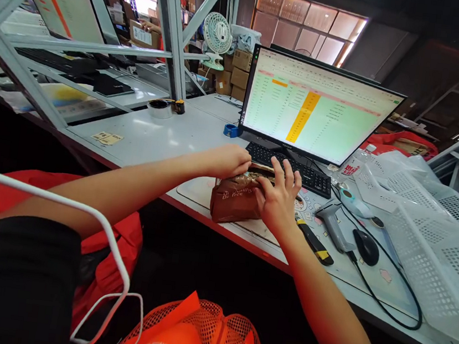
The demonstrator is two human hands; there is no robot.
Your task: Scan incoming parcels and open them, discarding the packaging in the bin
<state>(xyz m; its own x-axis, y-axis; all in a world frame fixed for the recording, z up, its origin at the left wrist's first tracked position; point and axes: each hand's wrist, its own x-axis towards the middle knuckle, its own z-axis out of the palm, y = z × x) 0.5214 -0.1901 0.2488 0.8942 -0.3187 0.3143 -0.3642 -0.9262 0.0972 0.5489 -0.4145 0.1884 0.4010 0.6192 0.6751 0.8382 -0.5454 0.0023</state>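
A brown plastic package (234, 200) with pale lettering stands at the front edge of the desk, its top crumpled and partly gathered. My left hand (230, 162) is closed, with its fingers pinched on the package's upper left edge. At the package's right side, my right hand (279, 197) has its thumb and index finger bent together against the brown plastic. The other fingers of that hand are raised and spread over the top. What lies inside the package is hidden.
Behind the package are a keyboard (312, 178) and a monitor (320, 110). To the right lie a yellow-black utility knife (313, 242), a barcode scanner (336, 227), a mouse (366, 247) and white perforated baskets (431, 264). Tape rolls (160, 109) sit at the back left. A white cable (94, 212) crosses the lower left.
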